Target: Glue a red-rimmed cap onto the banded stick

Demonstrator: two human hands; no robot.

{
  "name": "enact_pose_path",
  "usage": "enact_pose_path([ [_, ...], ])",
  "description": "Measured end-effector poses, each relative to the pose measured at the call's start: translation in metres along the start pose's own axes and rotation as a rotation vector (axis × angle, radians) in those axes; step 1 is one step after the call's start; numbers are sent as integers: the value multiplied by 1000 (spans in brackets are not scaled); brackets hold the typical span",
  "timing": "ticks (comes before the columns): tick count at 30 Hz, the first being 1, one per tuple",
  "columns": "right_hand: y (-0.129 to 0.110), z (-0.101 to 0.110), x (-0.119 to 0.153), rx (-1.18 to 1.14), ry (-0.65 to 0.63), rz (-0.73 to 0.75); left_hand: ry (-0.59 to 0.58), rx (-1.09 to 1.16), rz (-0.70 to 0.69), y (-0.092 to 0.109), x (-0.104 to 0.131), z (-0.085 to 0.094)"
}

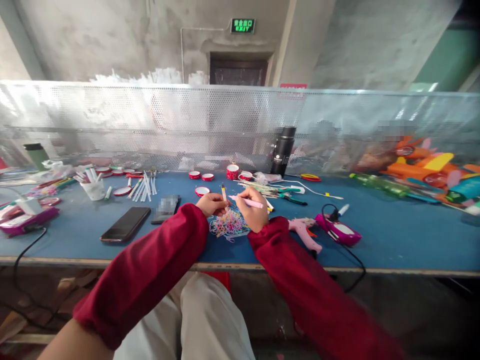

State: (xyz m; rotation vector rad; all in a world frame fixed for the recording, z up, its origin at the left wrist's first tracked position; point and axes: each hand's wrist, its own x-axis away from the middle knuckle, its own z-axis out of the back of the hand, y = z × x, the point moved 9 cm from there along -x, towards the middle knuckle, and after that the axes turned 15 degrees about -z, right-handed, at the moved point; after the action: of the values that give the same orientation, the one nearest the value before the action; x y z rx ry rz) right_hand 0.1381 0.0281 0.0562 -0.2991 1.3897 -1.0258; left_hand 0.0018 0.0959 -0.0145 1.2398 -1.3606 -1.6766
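Observation:
My left hand (212, 204) pinches a small pale stick (225, 194) with a dark tip, held upright over the blue table. A pink marker pen (252, 203) is gripped in my right hand (256, 214), its tip pointing left, close to the stick. Whether the two touch is too small to tell. Just below both hands lies a tangled pile of thin multicoloured strands (228, 224). A small red-and-white round tin (202, 191) sits just beyond my left hand.
Left of my hands lie a phone (125, 225), a dark flat case (165, 210), white sticks (144, 187) and a cup of pens (92, 189). To the right are a pink glue gun (304, 232), a purple power strip (343, 234) and green-handled pliers (292, 196). A black bottle (283, 151) stands behind.

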Motion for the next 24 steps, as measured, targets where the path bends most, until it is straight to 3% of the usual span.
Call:
enact_pose_path([
  [10, -14, -11, 3, 221, 26, 178, 11, -66, -5, -1, 0, 1],
  [24, -17, -6, 6, 248, 98, 206, -2, -72, -26, -3, -3, 2],
])
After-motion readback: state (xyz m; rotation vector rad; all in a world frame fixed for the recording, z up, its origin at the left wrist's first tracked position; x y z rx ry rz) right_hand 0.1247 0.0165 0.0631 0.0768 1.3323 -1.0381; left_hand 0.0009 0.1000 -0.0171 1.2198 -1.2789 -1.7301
